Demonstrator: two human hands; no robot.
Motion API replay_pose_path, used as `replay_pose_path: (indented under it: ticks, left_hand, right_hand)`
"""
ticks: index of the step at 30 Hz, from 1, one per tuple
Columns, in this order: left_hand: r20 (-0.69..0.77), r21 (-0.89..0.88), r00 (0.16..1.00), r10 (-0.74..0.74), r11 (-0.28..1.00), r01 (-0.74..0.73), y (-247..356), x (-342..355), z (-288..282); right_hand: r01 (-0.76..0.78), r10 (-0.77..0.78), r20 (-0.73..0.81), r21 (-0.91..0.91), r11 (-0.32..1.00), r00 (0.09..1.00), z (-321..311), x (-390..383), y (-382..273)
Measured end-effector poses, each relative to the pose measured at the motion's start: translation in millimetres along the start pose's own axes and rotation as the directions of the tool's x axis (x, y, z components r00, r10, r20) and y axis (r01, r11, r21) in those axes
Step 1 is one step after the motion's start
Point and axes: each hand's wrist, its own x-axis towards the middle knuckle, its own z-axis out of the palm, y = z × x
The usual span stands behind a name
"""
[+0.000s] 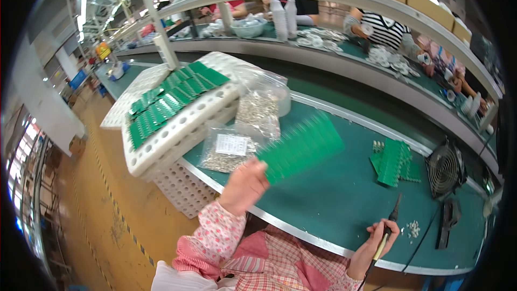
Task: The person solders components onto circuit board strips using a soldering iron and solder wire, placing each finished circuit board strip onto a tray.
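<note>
My left hand (246, 186) is closed on the near left corner of a green circuit board panel (304, 148), held up over the bench and slightly blurred. At the lower right, my right hand (375, 242) grips a soldering iron (393, 214) like a pen, its dark tip end pointing up and away from me. Beside the iron lies a small scatter of tiny light parts (413, 229). Farther off on the right rests a small pile of green circuit boards (393, 163).
White perforated trays (141, 166) at the left carry rows of green boards (177, 97). Clear bags of small metal parts (258, 110) stand beside them. A black fan (445, 170) and a black stand (448, 223) sit at the right. People work across a conveyor behind the rail.
</note>
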Motion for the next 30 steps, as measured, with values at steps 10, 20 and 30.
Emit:
replay_pose_path:
  ticks: [10, 20, 30]
  left_hand:
    - [-0.315, -0.128, 0.873, 0.371, 0.895, -0.427, 166, 131, -95]
    - [-0.696, -0.134, 0.631, 0.343, 0.801, -0.584, 160, 266, -69]
    - [-0.239, 0.970, 0.481, 0.844, 0.189, 0.150, 158, 239, -73]
  right_hand:
    - [0.009, -0.009, 0.007, -0.048, 0.999, 1.000, -5, 1, 8]
    - [0.079, -0.076, 0.024, -0.164, 0.983, 0.997, -2, -2, -3]
    - [0.034, -0.039, -0.034, -0.126, 0.991, 0.999, 6, -1, -3]
